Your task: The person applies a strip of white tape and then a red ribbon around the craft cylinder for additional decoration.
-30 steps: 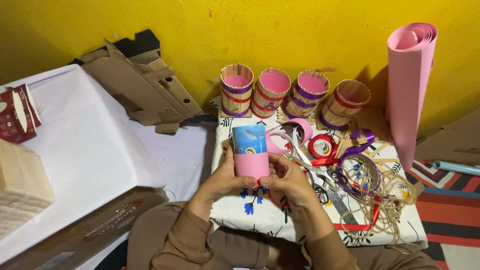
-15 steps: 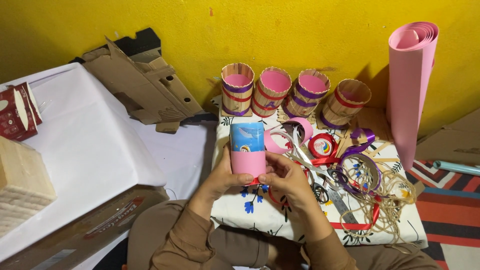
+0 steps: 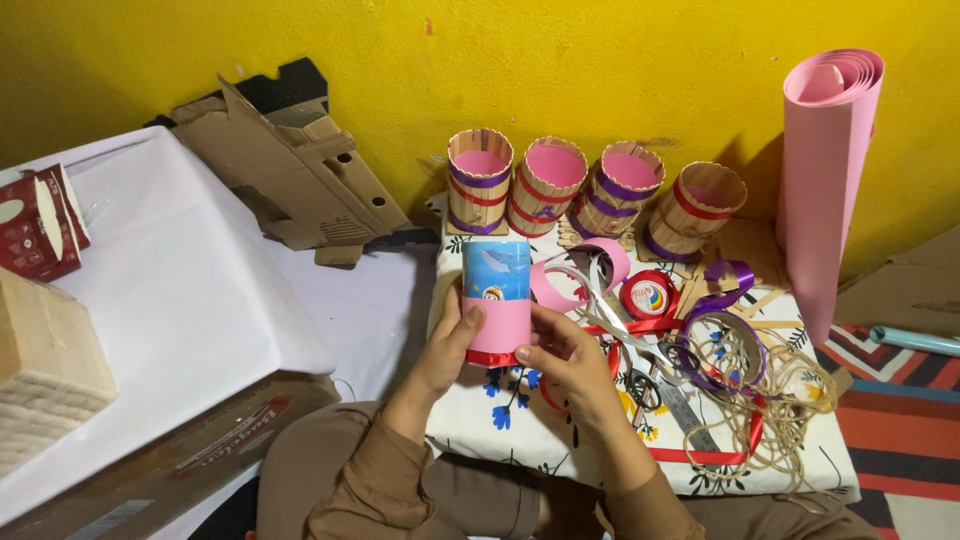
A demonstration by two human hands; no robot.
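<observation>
Both hands, left hand (image 3: 447, 345) and right hand (image 3: 560, 358), grip a small can (image 3: 497, 300) (blue on top, pink paper around its lower half) upright above the flowered cloth (image 3: 470, 425), just before four stick-clad cups (image 3: 590, 190) by the yellow wall.

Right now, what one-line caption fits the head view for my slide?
Both hands, left hand and right hand, hold a pink-wrapped can upright over a floral cloth, before four stick cups.

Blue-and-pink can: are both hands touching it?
Touching. The head view shows the left hand wrapped around the blue-and-pink can on its left side and the right hand with fingertips pressed on its lower right edge.
</observation>
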